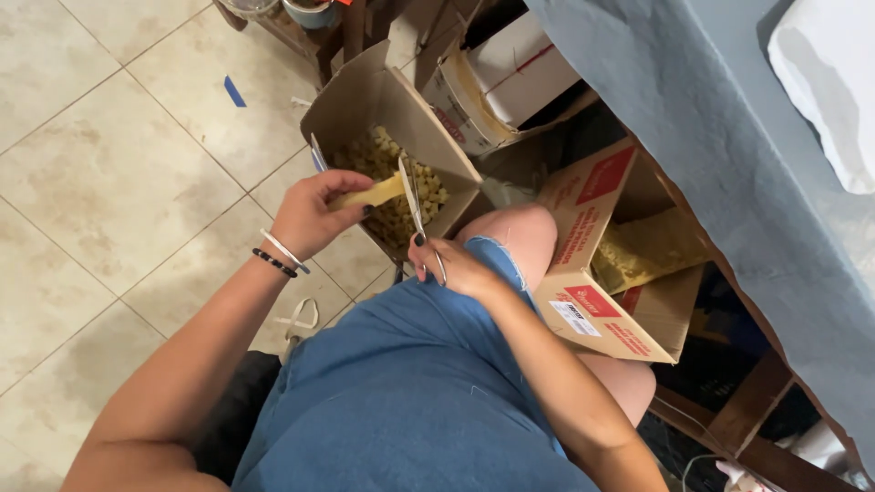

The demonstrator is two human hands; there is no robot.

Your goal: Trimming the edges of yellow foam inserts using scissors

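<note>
Here, a pale yellow strip (376,193) lies nearly level, its long axis running from the left hand out toward the right and a little upward, its free end pointing at the scissors' blades. The left hand (314,214) pinches it at the near end between thumb and curled fingers, closed snugly on it. The scissors (416,212) stand almost upright in the view, blades pointing away from the person toward the top of the picture; the blades look only slightly parted, and the strip's free end meets them about midway along. The right hand (456,266) grips the handles, fingers threaded through and closed around them, resting just above the knee. Strip and blades hang over an open cardboard box (365,96) on the tiled floor (109,164), which holds many small pale yellow pieces (392,164). A second cardboard box (592,301) sits beside the right knee, under a table draped in grey cloth (693,118).
</note>
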